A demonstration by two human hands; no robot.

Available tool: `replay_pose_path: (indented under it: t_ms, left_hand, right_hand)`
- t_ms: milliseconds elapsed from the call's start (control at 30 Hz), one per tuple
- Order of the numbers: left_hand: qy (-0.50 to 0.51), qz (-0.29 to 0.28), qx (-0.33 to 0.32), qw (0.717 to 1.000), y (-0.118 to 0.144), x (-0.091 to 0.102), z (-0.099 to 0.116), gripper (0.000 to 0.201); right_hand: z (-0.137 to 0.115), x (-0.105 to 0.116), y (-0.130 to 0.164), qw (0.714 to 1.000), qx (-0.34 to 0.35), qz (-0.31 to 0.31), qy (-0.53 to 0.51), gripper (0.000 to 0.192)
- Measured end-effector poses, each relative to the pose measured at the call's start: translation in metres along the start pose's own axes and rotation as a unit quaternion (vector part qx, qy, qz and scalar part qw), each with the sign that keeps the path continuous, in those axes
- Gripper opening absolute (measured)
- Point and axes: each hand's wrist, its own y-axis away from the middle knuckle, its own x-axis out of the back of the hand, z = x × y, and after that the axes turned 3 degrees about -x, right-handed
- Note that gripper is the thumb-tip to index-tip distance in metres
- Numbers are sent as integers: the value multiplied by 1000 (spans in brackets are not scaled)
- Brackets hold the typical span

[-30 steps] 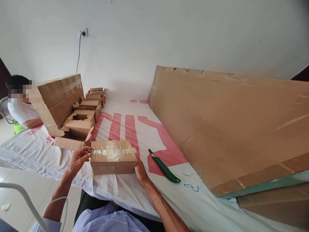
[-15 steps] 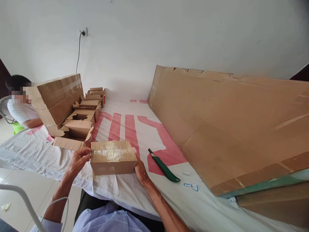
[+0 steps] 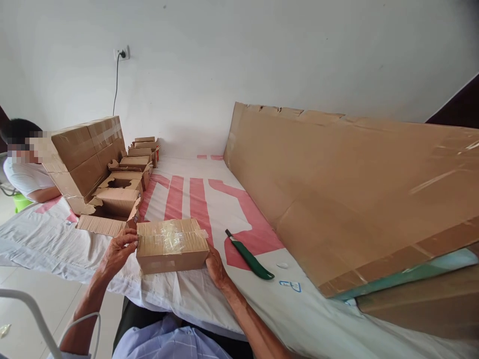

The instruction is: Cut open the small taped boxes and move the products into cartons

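A closed cardboard box [image 3: 172, 263] with clear tape across its top rests near the front edge of the cloth-covered table. My left hand [image 3: 119, 249] grips its left end, thumb and fingers at the upper corner. Against the right end presses my right hand [image 3: 216, 264], its fingers partly hidden behind the box. Between them the two hands hold the box level. To the right of the box lies a knife in a green sheath or with a green handle [image 3: 251, 257]; I cannot tell which.
Several open cardboard boxes [image 3: 129, 197] stand in a row at left, beside a stack of taped cartons [image 3: 84, 149]. A person [image 3: 28, 174] sits behind the stack. A large cardboard sheet or carton [image 3: 337, 199] fills the right side. A blue-marked tag [image 3: 290, 285] lies near the knife.
The whole scene has shifted slightly left as the camera turned a little to the right. Both hands stay on the box, which keeps its place on the table.
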Motion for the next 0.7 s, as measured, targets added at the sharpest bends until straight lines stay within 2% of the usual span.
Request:
replay_pose_path:
  t_ms: [500,700]
  left_hand:
    - [-64,-34,-28,997,-8,1,2,48]
    - [-99,-37,-51,993,-9,0,-5,50]
  right_hand:
    - [-6,1,0,1000,21,-9,-10,40]
    - [-7,1,-2,1000,18,0,-18,52]
